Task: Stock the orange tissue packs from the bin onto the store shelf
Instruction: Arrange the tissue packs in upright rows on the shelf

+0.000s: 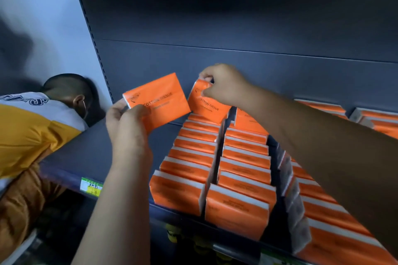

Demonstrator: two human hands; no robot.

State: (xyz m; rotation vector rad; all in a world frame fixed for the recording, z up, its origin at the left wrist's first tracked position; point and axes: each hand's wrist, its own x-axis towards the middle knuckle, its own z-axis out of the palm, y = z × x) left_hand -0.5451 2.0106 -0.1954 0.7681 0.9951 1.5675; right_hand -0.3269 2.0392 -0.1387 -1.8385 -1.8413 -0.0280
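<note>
1. Dark grey store shelf [90, 157] is filling the view, with a grey back panel [237, 17] rising behind it and a slotted upright [94, 45] standing at its left end.
2. Orange tissue packs [243, 170] are standing on edge in tight rows running from the shelf's front edge toward the back panel, covering the middle and right part of the shelf.
3. Left part of the shelf, next to the upright, is showing bare surface.
4. Left hand [127, 127] is gripping one orange pack [157, 101] by its lower left corner, fingers closed on it, holding it in the air above the bare part, just left of the rows.
5. That pack is tilting, printed face toward the camera, reading "COTTON TISSUE".
6. Right hand [224, 86] is reaching over the rows, fingers pinching the top edge of a second pack [206, 105].
7. Second pack is sitting at the back end of the leftmost row, leaning, its lower edge touching the packs in front.
8. Green and yellow price tag [91, 187] is sticking to the shelf's front edge, left of the rows; writing too blurred to read.
9. Another person in a yellow and white shirt [28, 131] is bending down at the shelf's left end, head near the upright.
10. Bin is not visible.
</note>
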